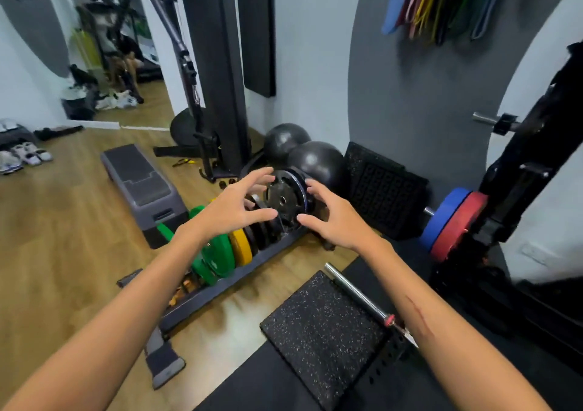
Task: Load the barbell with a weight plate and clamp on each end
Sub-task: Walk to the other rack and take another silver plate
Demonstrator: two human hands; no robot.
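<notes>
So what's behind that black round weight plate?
Two dark grey rubber balls sit behind the black round weight plate, against the wall. Their lower parts are hidden by it.

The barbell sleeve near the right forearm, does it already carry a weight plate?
No, the barbell sleeve is bare metal with no plate on it.
</notes>
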